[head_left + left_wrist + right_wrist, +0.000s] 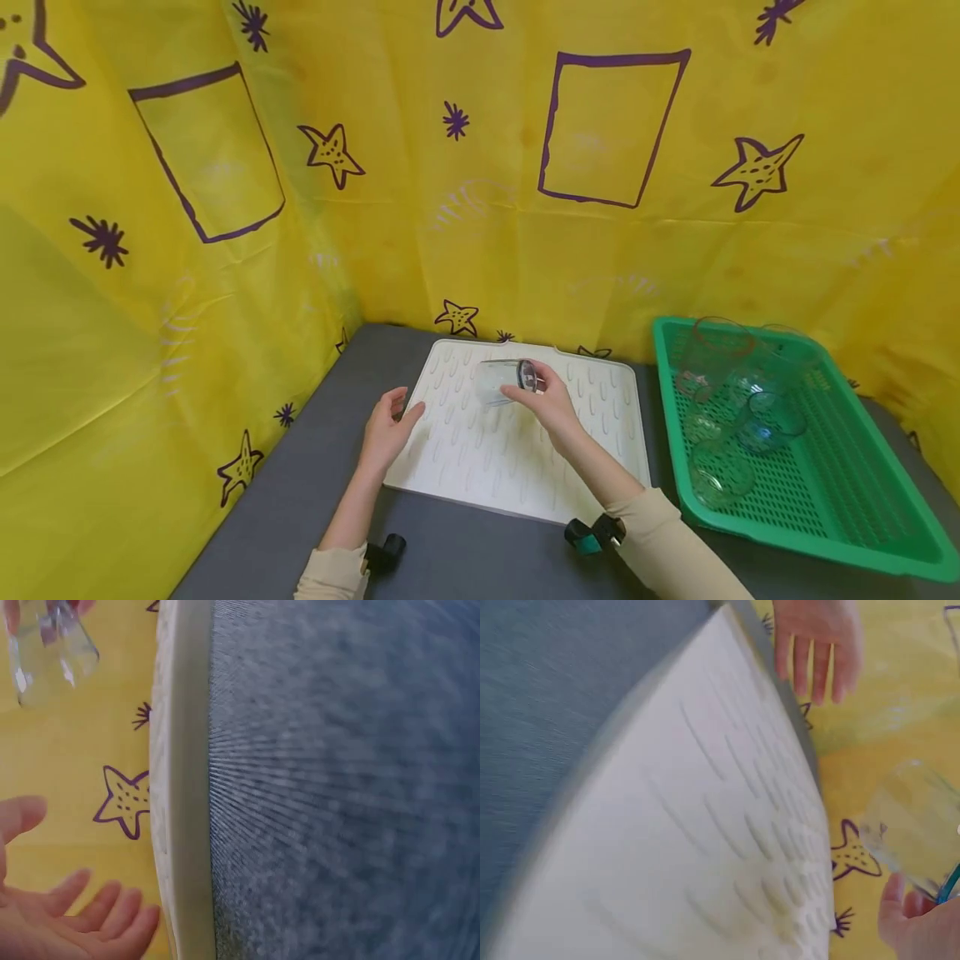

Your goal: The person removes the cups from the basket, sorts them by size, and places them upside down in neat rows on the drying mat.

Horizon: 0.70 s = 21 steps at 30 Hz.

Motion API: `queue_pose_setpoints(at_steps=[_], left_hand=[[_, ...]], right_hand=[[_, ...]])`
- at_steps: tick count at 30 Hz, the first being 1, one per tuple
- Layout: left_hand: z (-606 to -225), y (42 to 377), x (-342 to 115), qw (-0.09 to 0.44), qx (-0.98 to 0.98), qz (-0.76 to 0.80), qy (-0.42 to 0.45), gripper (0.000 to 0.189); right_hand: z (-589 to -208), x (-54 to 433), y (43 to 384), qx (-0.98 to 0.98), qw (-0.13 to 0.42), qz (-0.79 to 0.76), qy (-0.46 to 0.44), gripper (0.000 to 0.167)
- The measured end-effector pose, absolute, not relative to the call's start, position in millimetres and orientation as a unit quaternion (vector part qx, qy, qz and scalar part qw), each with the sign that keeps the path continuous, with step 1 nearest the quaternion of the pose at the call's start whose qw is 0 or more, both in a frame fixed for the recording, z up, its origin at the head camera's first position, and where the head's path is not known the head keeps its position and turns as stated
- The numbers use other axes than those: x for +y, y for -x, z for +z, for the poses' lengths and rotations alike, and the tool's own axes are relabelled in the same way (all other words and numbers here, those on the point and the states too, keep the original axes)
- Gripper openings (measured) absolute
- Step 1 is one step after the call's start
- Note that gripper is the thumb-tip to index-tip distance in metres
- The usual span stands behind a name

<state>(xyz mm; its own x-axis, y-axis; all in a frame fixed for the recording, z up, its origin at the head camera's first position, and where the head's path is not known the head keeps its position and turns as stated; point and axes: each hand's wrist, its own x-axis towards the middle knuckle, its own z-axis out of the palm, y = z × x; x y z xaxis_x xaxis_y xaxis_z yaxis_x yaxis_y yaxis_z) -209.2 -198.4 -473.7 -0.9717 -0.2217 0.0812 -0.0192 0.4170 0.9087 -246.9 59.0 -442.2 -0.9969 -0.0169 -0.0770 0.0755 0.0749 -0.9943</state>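
A clear drinking glass (497,382) lies tilted on its side in the air above a white ridged drying mat (457,450). My right hand (551,402) grips it near its dark-looking end, thumb along the near side. The same glass (911,825) shows at the right edge of the right wrist view, with part of the right hand (922,926) below it. Over the mat's left edge, my left hand (390,429) holds nothing, its fingers loosely bent and apart from the glass. In the left wrist view the left hand (82,922) has its fingers spread.
A green plastic basket (862,450) stands right of the mat. Inside it are several glasses, among them a bluish glass (772,423) and a clear one (720,477). A yellow patterned curtain (495,250) hangs behind the grey table (465,550).
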Motion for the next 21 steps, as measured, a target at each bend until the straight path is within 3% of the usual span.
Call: queue_pose_setpoints(at_steps=[12, 21], left_hand=[[-477.1, 206.1, -202.0, 0.032, -0.868, -0.488, -0.089, 0.064], [-479.2, 205.0, -203.5, 0.024, -0.862, -0.496, -0.097, 0.064]], right_hand=[[-450.6, 13.0, 308.1, 0.811, 0.006, -0.585, -0.017, 0.076], [-454.7, -6.7, 327.5, 0.845, -0.02, -0.533, 0.02, 0.074]])
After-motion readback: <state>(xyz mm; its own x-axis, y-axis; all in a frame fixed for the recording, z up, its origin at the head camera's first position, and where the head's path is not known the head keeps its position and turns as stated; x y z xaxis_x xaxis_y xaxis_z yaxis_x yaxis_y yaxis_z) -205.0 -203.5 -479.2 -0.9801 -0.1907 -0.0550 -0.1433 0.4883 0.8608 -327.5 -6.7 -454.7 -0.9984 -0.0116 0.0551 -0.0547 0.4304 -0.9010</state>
